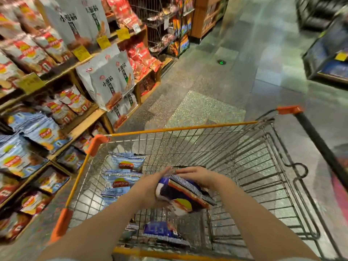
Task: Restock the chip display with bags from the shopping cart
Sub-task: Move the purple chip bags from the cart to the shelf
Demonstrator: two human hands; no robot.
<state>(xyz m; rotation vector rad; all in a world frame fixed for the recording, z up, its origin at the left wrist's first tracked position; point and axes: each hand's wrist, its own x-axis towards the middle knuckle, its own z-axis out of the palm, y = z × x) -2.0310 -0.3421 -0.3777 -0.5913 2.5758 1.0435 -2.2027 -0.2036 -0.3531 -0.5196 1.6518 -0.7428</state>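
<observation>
Both hands hold one dark blue chip bag point(183, 194) above the wire shopping cart point(250, 166). My left hand point(150, 187) grips its left end from below. My right hand point(197, 175) rests on its top edge. Light blue chip bags point(123, 172) lie stacked at the cart's front left. Another dark blue bag point(162, 232) lies on the cart floor near me. The chip display point(37, 129) fills the wooden shelves on the left, with light blue bags on a middle shelf and red and white bags above.
White snack bags point(111, 80) and red packs point(143, 57) stand further along the shelves. Yellow price tags point(30, 82) hang on shelf edges. The cart's black handle point(320, 146) runs at the right. Tiled aisle floor point(235, 76) stretches ahead; a dark display point(329, 53) stands far right.
</observation>
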